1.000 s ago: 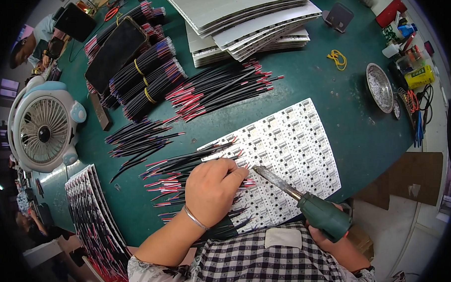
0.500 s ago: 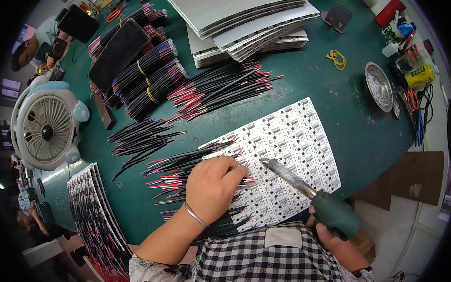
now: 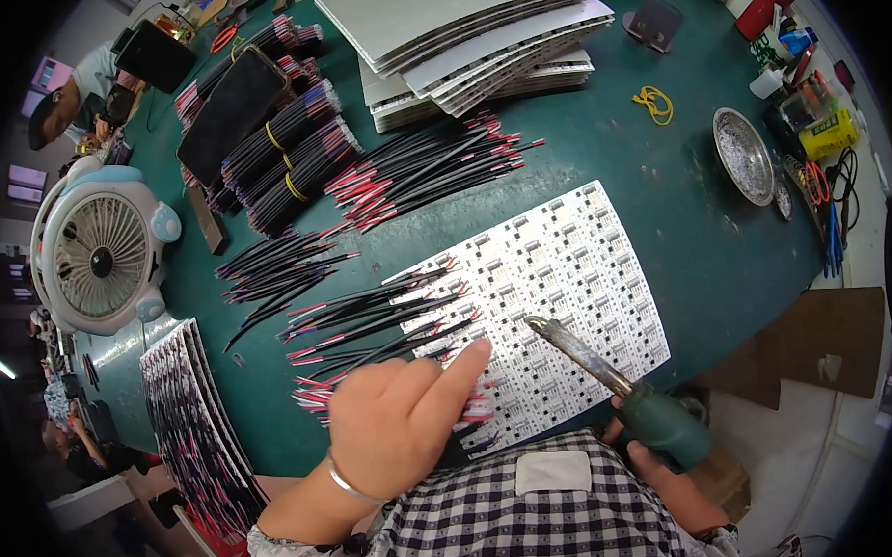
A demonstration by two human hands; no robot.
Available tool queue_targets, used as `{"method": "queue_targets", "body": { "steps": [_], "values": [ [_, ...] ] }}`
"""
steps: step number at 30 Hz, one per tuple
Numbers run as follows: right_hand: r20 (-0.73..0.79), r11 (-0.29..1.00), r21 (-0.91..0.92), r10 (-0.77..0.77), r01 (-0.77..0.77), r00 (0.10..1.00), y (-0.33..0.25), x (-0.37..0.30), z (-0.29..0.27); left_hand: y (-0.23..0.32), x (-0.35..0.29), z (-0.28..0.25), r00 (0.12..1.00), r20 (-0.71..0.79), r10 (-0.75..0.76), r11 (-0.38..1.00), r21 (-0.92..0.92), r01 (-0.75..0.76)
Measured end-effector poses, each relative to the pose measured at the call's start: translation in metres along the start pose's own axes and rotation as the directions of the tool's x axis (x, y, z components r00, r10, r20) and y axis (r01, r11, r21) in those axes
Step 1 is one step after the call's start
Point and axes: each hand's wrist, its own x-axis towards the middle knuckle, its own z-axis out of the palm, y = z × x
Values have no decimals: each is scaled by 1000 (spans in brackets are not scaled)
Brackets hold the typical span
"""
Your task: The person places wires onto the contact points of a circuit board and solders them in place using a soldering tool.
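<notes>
My left hand (image 3: pixel 392 413), with a metal bangle at the wrist, is curled over a bunch of thin black wires with red and white ends (image 3: pixel 315 399). Its index finger stretches out over the white circuit board panel (image 3: pixel 613 273); the other fingertips are hidden. Wire ends on either side of this hand are smeared by motion. More black wires (image 3: pixel 368 309) lie above it, tips on the panel's left rows. At the lower right my right hand (image 3: pixel 659 472), partly hidden, grips a soldering iron (image 3: pixel 662 423) by its green handle. The iron's metal tip hovers over the panel's middle.
Stacked panels (image 3: pixel 457 33) stand at the back, beside loose wires (image 3: pixel 423 171) and tied wire bundles (image 3: pixel 290 161) under a dark phone (image 3: pixel 234 109). A fan (image 3: pixel 101 256) and wired panels (image 3: pixel 190 415) are left. A metal dish (image 3: pixel 743 157) sits right. A person (image 3: pixel 76 105) works far left.
My left hand has moved down and left, away from the upper wires, and the lower wires have shifted with it. The iron has stayed at nearly the same place over the panel.
</notes>
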Motion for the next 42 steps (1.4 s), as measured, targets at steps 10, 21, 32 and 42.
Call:
{"method": "queue_targets", "body": {
  "steps": [10, 21, 32, 42],
  "values": [
    [154, 823, -447, -315, 350, 937, -2, 6, 1, -5, -11, 56, 993, -10, -121, 989, -81, 120],
    [101, 880, -366, -285, 302, 953, -19, 9, 13, -13, -9, 62, 991, -121, -57, 996, -73, 48],
    [202, 809, -431, -345, 400, 916, -30, 15, 15, -16, -10, 62, 991, -118, -61, 995, -84, 52],
    [134, 959, -257, -82, 115, 988, -4, -8, 3, -15, -9, 63, 992, -111, -63, 995, -85, 53]
  ]
}}
